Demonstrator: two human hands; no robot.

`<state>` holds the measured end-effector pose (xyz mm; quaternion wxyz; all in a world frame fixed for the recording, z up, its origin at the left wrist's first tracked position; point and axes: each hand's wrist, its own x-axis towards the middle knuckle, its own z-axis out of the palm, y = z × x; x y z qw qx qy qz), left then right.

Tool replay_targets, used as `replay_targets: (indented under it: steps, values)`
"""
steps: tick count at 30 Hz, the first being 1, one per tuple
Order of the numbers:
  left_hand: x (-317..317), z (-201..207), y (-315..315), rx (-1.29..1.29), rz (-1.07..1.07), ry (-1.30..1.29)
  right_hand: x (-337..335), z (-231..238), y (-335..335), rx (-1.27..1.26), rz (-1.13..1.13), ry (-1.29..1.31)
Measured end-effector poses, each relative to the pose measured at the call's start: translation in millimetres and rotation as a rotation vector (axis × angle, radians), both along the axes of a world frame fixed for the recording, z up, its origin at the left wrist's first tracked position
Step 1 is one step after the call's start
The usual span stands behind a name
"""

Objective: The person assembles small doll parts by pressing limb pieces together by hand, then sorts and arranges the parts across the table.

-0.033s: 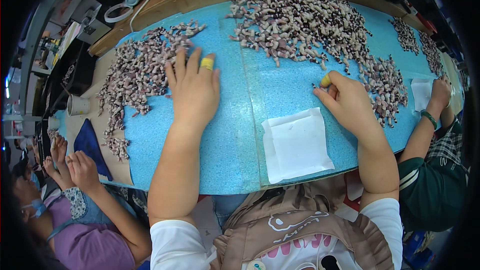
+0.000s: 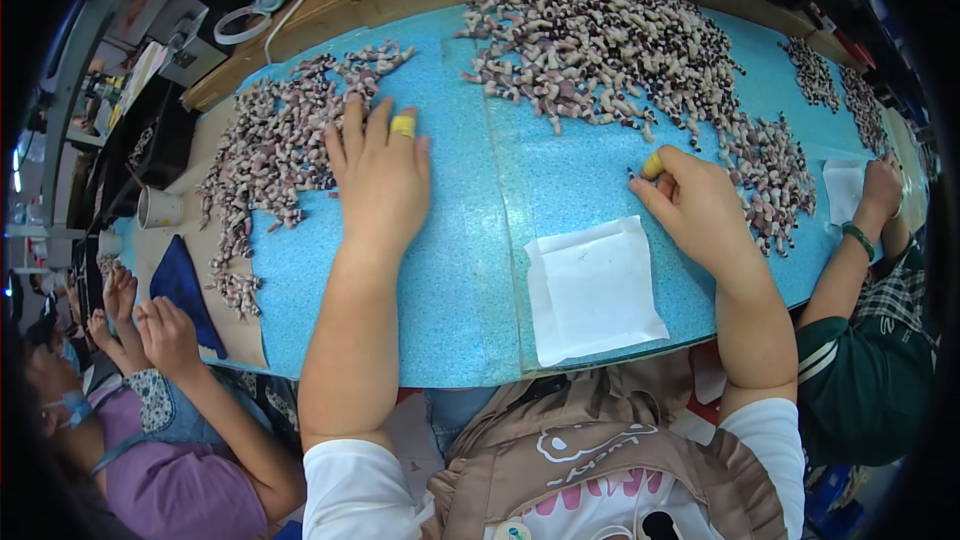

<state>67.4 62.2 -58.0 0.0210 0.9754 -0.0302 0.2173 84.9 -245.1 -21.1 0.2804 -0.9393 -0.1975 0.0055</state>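
While the left hand (image 2: 382, 188) lay palm down, fingers spread and grip unclenched, its fingertips were at the edge of the left pile of mottled pieces (image 2: 270, 140) on the blue mat (image 2: 460, 250). Right hand (image 2: 695, 202) pinched a small dark-tipped piece (image 2: 632, 173), mostly hidden, between thumb and forefinger, near the white pad (image 2: 592, 290). Larger pile (image 2: 610, 50) sat farther back.

Brown ruffled fabric apron (image 2: 480, 465): a short line of white lettering (image 2: 590, 467), seen upside down, beside a white outlined rounded drawing (image 2: 590, 442).
White cloth front (image 2: 560, 518): bold pink letter-like shapes (image 2: 590, 492), partly covered by the apron's edge.
Co-worker's dark green top with white stripes (image 2: 850, 395): small pale mark (image 2: 886, 323), too small to read.
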Motion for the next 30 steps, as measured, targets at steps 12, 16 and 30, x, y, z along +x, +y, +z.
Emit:
replay_targets:
  steps: [12, 16, 30]
  values:
    - [22, 7, -12, -0.021, 0.037, -0.081, 7, -7, -9, 0.117, 0.002, -0.211]
    - [69, -2, -1, -0.199, -0.159, -0.109, 8, 1, -8, 0.241, -0.035, -0.044]
    - [129, 14, -16, -0.336, -0.178, -0.036, 15, -16, -8, 0.446, 0.053, -0.056]
